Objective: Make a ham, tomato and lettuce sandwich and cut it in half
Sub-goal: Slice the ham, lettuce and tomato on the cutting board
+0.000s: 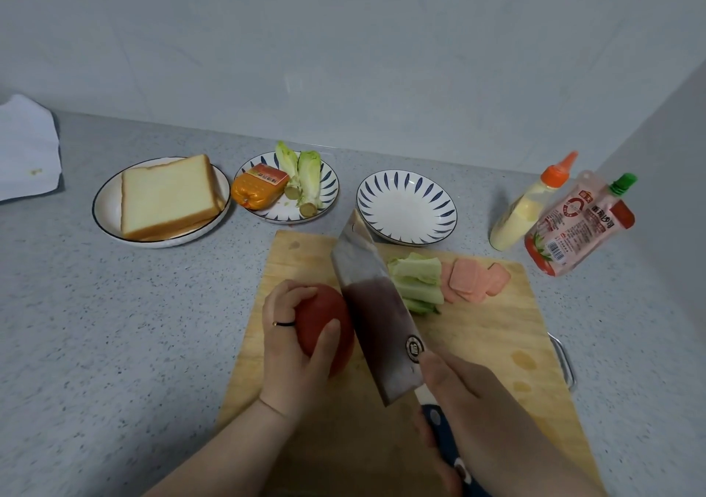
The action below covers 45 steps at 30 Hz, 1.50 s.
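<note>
Nearest the viewer, the person's right hand [470, 393] grips the dark blue handle of a broad steel cleaver [374, 305], with one finger reaching onto the flat of the blade, probably for control. The blade leans left, with its edge beside the right flank of a whole red tomato [328, 317]; it is unclear whether it has bitten in. The left hand [294, 347] grips the tomato from the left, fingers curled over the top and thumb on the near face, apparently to stop it rolling. The tomato sits on a pale wooden cutting board [496, 343]. Past the blade on the board, cut pale green lettuce pieces [418, 280] touch square pink ham slices [470, 280], seemingly set aside for assembly. The board lies on a grey speckled bench [114, 324]. At the right, a yellow sauce bottle with an orange cap [523, 210] leans beside a red ketchup pouch [573, 229]. Behind the board are an empty blue-patterned white plate [407, 206], a matching plate [331, 185] holding a wrapped orange ham block [259, 187] and lettuce stalks [305, 175], and a dark-rimmed plate [105, 206] of white bread slices [168, 194]. A plain grey wall [344, 57] meets the bench in a corner.
</note>
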Tool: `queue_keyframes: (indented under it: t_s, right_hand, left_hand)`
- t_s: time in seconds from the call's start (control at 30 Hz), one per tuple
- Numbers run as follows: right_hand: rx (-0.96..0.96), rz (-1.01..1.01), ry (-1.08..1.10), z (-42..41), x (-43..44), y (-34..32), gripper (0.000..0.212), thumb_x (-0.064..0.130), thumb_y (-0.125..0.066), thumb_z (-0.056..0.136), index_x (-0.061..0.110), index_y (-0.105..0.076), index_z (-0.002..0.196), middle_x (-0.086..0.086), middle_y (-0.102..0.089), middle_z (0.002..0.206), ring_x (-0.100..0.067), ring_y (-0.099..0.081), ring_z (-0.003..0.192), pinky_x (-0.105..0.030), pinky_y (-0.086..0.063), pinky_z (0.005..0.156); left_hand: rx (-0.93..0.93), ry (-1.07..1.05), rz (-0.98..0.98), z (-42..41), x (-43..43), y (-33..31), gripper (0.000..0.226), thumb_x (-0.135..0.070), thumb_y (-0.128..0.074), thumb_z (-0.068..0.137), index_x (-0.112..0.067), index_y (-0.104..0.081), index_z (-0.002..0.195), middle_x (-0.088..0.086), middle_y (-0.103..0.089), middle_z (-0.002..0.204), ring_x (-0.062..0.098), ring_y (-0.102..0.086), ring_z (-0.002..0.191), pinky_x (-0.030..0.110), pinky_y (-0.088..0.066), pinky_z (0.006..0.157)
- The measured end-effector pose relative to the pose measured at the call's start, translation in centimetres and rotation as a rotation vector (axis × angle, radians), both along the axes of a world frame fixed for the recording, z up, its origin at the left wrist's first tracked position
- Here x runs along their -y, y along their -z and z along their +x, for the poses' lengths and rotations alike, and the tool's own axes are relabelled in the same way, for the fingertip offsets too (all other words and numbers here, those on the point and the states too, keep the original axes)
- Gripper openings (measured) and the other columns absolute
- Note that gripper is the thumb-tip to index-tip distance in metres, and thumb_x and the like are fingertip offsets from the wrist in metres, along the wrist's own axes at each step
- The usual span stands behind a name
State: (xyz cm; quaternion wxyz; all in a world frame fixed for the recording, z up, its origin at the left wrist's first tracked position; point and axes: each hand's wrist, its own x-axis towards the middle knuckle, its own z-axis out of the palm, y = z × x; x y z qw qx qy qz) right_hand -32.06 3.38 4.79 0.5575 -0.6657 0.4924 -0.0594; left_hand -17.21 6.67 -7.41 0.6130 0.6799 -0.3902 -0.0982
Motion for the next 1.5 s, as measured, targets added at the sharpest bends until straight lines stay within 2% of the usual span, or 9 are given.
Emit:
queue_keyframes:
  t_s: [0.2,0.3,0.4,0.57,0.67,0.83,0.97,1.4,1.5]
  right_hand:
    - [-0.011,-0.030,0.002,0.8,-0.6,0.2,0.039,0.031,-0.030,0.096,0.027,-0.047,0.061,0.000,-0.047,0.043,-0.006,-0.037,0.024,-0.011,-0.025,0.032]
    - [0.008,-0.016,0.043,0.9,-0.9,0.4,0.044,0.034,-0.030,0.094,0.035,-0.050,0.055,0.002,-0.047,0.040,-0.006,-0.034,0.024,-0.014,-0.026,0.031]
    - [0.002,-0.007,0.062,0.9,-1.0,0.2,0.045,0.035,-0.030,0.093,0.041,-0.050,0.053,0.003,-0.046,0.039,-0.011,-0.036,0.028,-0.016,-0.027,0.031]
    - [-0.011,-0.062,0.029,1.1,-0.9,0.1,0.046,0.033,-0.031,0.094,0.035,-0.049,0.052,0.002,-0.047,0.041,-0.006,-0.039,0.025,-0.012,-0.026,0.033]
    - [-0.036,-0.009,0.013,1.4,-0.8,0.1,0.042,0.035,-0.029,0.095,0.035,-0.045,0.057,0.001,-0.046,0.047,-0.007,-0.036,0.024,-0.017,-0.029,0.034]
    - [-0.018,-0.022,0.034,1.3,-0.6,0.2,0.039,0.031,-0.030,0.095,0.025,-0.046,0.060,0.004,-0.046,0.038,-0.009,-0.036,0.026,-0.018,-0.031,0.033]
    - [0.035,-0.041,0.037,1.6,-0.4,-0.7,0.044,0.032,-0.030,0.093,0.027,-0.043,0.051,0.001,-0.046,0.040,-0.011,-0.035,0.023,-0.019,-0.030,0.032]
    - [-0.031,-0.103,-0.007,2.0,-0.5,-0.8,0.040,0.032,-0.030,0.094,0.025,-0.046,0.058,0.009,-0.048,0.039,-0.005,-0.041,0.029,-0.012,-0.031,0.032]
    - [-0.061,-0.032,0.033,1.3,-1.0,-0.6,0.043,0.037,-0.029,0.092,0.039,-0.053,0.056,0.008,-0.048,0.037,-0.003,-0.040,0.031,-0.012,-0.029,0.035]
  left_hand:
    - [0.007,-0.009,-0.023,0.1,0.2,0.0,0.033,-0.042,-0.048,0.069,-0.033,-0.039,0.100,-0.017,-0.037,0.110,0.002,-0.039,0.103,0.018,-0.032,0.083]
    - [-0.001,-0.003,-0.017,0.1,0.1,0.0,0.033,-0.043,-0.048,0.069,-0.036,-0.038,0.100,-0.015,-0.037,0.110,0.002,-0.039,0.103,0.019,-0.034,0.084]
    - [0.010,-0.008,-0.028,0.1,0.2,-0.1,0.035,-0.041,-0.048,0.069,-0.026,-0.043,0.100,-0.006,-0.041,0.106,0.006,-0.041,0.102,0.020,-0.034,0.083]
    - [0.019,-0.009,-0.038,0.1,0.2,-0.1,0.037,-0.039,-0.049,0.069,-0.022,-0.043,0.101,-0.014,-0.038,0.110,0.005,-0.041,0.102,0.019,-0.033,0.083]
    - [0.035,-0.008,-0.036,0.1,0.1,0.1,0.037,-0.039,-0.049,0.070,-0.022,-0.042,0.102,-0.016,-0.036,0.112,0.005,-0.041,0.102,0.019,-0.033,0.082]
    - [0.039,-0.002,-0.046,0.2,0.2,0.1,0.035,-0.039,-0.049,0.070,-0.026,-0.040,0.102,-0.015,-0.036,0.112,0.005,-0.041,0.102,0.019,-0.033,0.082]
    - [0.033,0.000,-0.050,0.2,0.2,0.1,0.035,-0.038,-0.049,0.070,-0.029,-0.040,0.102,-0.015,-0.037,0.112,0.006,-0.041,0.103,0.019,-0.034,0.084]
    - [0.055,0.015,-0.064,0.2,0.4,0.1,0.033,-0.036,-0.049,0.071,-0.026,-0.040,0.102,-0.014,-0.037,0.113,0.008,-0.040,0.104,0.024,-0.036,0.084]
    - [0.046,0.009,-0.063,0.3,0.4,0.2,0.034,-0.037,-0.049,0.071,-0.022,-0.042,0.102,-0.011,-0.038,0.110,0.008,-0.041,0.103,0.021,-0.034,0.083]
